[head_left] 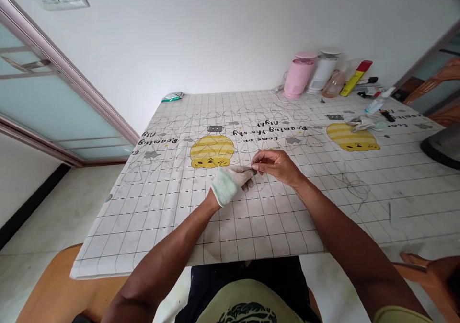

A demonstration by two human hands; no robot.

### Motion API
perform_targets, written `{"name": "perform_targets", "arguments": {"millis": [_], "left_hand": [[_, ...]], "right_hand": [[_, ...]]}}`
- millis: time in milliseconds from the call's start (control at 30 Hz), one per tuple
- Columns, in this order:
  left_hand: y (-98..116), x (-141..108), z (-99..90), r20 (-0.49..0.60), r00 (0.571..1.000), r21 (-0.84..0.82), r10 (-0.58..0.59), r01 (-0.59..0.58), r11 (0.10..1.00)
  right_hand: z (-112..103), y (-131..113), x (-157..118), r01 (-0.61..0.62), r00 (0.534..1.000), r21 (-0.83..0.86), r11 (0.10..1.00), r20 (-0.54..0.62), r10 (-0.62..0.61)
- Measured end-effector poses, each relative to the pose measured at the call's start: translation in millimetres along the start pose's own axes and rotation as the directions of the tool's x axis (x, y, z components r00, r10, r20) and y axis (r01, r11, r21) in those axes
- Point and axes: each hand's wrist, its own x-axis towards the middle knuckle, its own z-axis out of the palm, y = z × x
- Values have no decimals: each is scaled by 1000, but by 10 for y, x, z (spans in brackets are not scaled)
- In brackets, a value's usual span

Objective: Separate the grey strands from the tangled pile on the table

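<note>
Over the middle of the table, my two hands meet fingertip to fingertip. My left hand [237, 178] wears a pale work glove with a light green cuff and dark fingertips; its thumb and fingers are pinched together. Bare, my right hand [278, 166] pinches from the other side. Between them is a thin wire, mostly hidden by the fingers, so its shape is hard to make out. A loose tangle of thin wire [354, 185] lies to the right of my right hand. Several thin bent wire outlines lie on the cloth beyond and left of my hands.
A checked tablecloth [151, 232] with yellow bear prints covers the table. At the back right stand a pink cylinder [299, 77], a white cylinder [319, 74], a bottle [334, 84] and a yellow-red can [355, 79]. Another glove [366, 121] lies at right. A green packet [173, 97] sits back left.
</note>
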Motion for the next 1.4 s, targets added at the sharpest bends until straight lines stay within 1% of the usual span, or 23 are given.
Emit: {"name": "perform_targets", "arguments": {"millis": [67,233,367,467,567,700,833,1000,1133,1233,1333,1400], "left_hand": [[4,-10,24,3,1000,-2,-26,26,1000],[-1,-43,46,29,997,-44,-70,71,996],[9,-46,21,43,995,-67,-87,90,994],[34,-54,-15,72,992,-90,-103,110,990],[84,-99,-51,66,996,-75,-56,61,995],[199,-211,-96,10,999,-1,47,-47,999],[286,-299,-125,-52,994,27,97,-95,995],[261,-319,-120,-98,990,3,103,-103,995],[226,-330,-136,-75,991,54,114,-110,992],[232,-343,-167,-33,993,90,113,-110,990],[251,-347,-195,5,995,102,95,-95,990],[248,-342,-203,12,997,95,77,-78,992]], "right_hand": [[11,3,-36,48,999,-45,998,-20,-48],[30,19,-90,146,989,-149,978,-15,-149],[35,24,-105,172,981,-180,968,-60,-186],[52,-5,-119,224,962,-224,949,-104,-251],[91,-58,-147,311,925,-259,914,-139,-354],[153,-122,-195,401,877,-249,881,-172,-448],[207,-149,-230,415,861,-257,873,-198,-468],[283,-168,-263,424,836,-293,857,-238,-495],[322,-202,-279,471,816,-295,831,-212,-538],[325,-210,-277,495,805,-287,820,-205,-557],[312,-194,-273,468,816,-298,832,-216,-536],[299,-182,-273,435,829,-324,840,-220,-514]]}}
